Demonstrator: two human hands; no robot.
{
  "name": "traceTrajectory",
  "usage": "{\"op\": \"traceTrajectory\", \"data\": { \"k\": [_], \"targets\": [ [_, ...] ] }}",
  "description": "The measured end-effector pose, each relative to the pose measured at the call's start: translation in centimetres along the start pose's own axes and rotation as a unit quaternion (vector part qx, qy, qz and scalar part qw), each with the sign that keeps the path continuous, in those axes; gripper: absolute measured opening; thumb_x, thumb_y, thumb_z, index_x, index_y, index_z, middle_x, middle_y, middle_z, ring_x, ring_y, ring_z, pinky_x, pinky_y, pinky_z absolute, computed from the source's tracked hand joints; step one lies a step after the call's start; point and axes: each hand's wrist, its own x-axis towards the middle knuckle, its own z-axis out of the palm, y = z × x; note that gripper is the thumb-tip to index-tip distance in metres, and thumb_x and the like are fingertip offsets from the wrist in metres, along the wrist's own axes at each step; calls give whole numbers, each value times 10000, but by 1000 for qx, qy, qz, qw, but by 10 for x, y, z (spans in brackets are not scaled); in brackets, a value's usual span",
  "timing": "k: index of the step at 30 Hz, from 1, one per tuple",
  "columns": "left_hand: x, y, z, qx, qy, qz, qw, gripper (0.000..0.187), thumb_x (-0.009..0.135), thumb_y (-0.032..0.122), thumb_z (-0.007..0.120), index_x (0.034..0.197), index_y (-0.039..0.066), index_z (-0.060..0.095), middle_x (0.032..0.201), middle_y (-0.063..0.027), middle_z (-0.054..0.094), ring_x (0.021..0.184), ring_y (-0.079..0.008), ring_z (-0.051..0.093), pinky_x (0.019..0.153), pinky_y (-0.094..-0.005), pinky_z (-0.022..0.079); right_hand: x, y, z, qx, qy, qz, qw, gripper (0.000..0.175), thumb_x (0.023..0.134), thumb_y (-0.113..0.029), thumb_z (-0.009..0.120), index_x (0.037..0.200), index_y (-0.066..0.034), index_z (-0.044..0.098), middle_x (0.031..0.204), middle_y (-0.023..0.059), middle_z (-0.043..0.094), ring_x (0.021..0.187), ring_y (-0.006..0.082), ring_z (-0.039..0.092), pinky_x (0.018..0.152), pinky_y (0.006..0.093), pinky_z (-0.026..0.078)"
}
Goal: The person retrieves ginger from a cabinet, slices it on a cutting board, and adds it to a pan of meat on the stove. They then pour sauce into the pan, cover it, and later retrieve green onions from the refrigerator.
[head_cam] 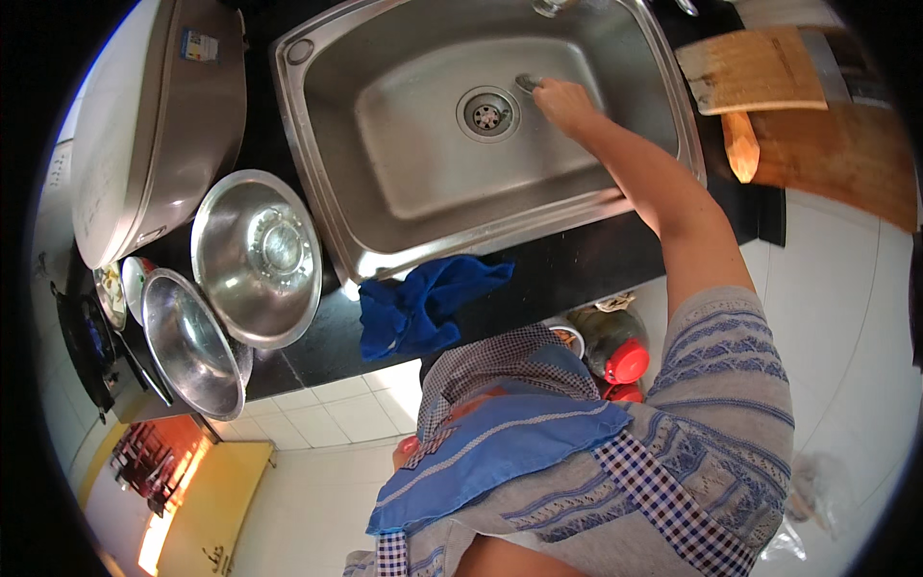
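My right hand (566, 104) reaches into the stainless steel sink (425, 173), its fingers closed on a small grey object (528, 83), perhaps a scouring pad; most of it is hidden in the grip. It lies low over the basin floor, just right of the drain strainer (487, 115). A bit of green residue shows in the strainer. My left hand is out of view. On the counter edge in front of me lies a crumpled blue cloth (425, 303), against the sink's near left corner.
Two steel bowls (256, 260) (191, 346) stand left of the sink, beside a rice-bin-like container (166, 130). A wok (86, 339) sits farther left. At right are a wooden cutting board (757, 68) and a wooden handle (740, 148). Red-lidded jars (627, 360) stand below the counter.
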Motion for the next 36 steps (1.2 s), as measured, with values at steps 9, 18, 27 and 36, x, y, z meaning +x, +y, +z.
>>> {"op": "traceTrajectory", "data": {
  "k": [9,18,27,36],
  "targets": [
    [-54,46,72,-77,29,-79,993,307,929,215,546,1201,78,507,968,-116,624,838,-241,649,666,-351,546,35,-60,49,100,-54,-120,986,195,820,-67,520,1004,-33,574,1057,186,563,891,340,623,735,438,521],
    [-49,-17,71,-16,-3,-13,1000,332,912,204,578,1135,-39,546,958,-161,648,856,-217,658,703,-306,541,54,-75,38,70,-108,-109,986,160,818,-31,519,958,30,566,988,211,587,891,340,632,718,408,537],
    [-71,58,75,-29,50,-48,997,298,934,218,528,1185,62,500,951,-119,631,825,-229,654,645,-335,538,68,-46,52,209,-31,-57,976,83,759,-83,617,813,-21,626,894,155,637,833,292,632,709,392,504],
    [-25,33,53,-8,-40,45,998,304,904,188,566,1097,-46,558,920,-144,638,822,-219,646,665,-318,559,-34,-5,-72,691,-33,129,711,34,760,-37,655,751,-27,624,724,50,624,580,97,542,473,242,400]
  ]
}}
